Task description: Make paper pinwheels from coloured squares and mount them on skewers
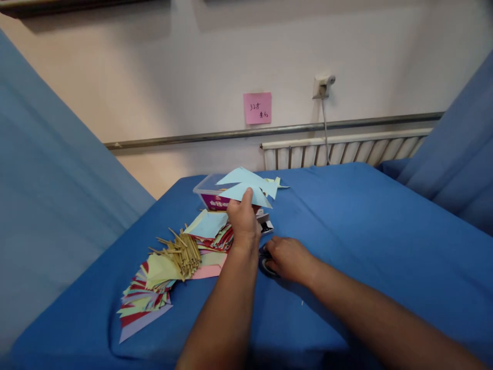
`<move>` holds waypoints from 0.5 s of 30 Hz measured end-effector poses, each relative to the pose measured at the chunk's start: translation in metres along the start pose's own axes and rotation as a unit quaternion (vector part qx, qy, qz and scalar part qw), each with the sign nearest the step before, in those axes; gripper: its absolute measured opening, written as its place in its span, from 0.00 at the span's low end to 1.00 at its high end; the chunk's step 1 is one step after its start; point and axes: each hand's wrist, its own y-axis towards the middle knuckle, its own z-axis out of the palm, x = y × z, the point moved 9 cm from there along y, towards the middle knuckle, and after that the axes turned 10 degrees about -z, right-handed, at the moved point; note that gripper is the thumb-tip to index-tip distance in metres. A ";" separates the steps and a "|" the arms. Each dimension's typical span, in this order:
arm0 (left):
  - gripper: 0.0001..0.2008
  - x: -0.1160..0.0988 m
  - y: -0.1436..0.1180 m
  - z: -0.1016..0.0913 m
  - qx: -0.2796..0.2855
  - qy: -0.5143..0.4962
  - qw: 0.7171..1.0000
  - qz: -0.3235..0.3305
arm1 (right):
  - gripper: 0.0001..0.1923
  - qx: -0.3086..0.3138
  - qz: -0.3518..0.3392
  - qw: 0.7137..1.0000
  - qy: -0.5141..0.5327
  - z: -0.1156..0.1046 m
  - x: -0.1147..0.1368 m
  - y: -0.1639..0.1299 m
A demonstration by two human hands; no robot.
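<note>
Blue-draped desk (346, 231): your left hand (242, 221) is clamped on pale blue paper shapes (248, 186), raised above the plastic box (208, 192). Your right hand (287, 259) is curled on a dark object, just right.

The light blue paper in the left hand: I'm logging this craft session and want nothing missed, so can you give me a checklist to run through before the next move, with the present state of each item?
1. Left hand grips the light blue paper: ok, held raised with the thumb on it.
2. Paper clear of the plastic box: cannot tell, it overlaps the box from this view.
3. Right hand on the dark object on the blue cloth: ok, resting on it; what the object is, cannot tell.
4. Bundle of sticks in reach: ok, lying on the coloured paper pile.
5. Paper pile tidy: not ok, fanned out loosely.
</note>
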 end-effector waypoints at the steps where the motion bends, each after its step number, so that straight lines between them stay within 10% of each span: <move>1: 0.15 0.004 -0.002 0.004 0.016 0.009 1.000 -0.017 | 0.13 -0.005 -0.004 1.000 0.004 0.001 0.002 0.002; 10: 0.16 0.043 -0.014 0.023 0.136 0.010 0.982 -0.132 | 0.17 -0.122 -0.052 0.964 0.231 0.003 -0.015 -0.001; 12: 0.17 0.052 -0.010 0.020 0.137 0.016 0.980 -0.146 | 0.15 -0.176 -0.016 0.915 0.364 0.001 -0.038 -0.004; 15: 0.18 0.065 -0.002 0.010 0.135 0.059 0.976 -0.161 | 0.15 -0.203 0.042 0.760 0.616 0.008 -0.071 -0.009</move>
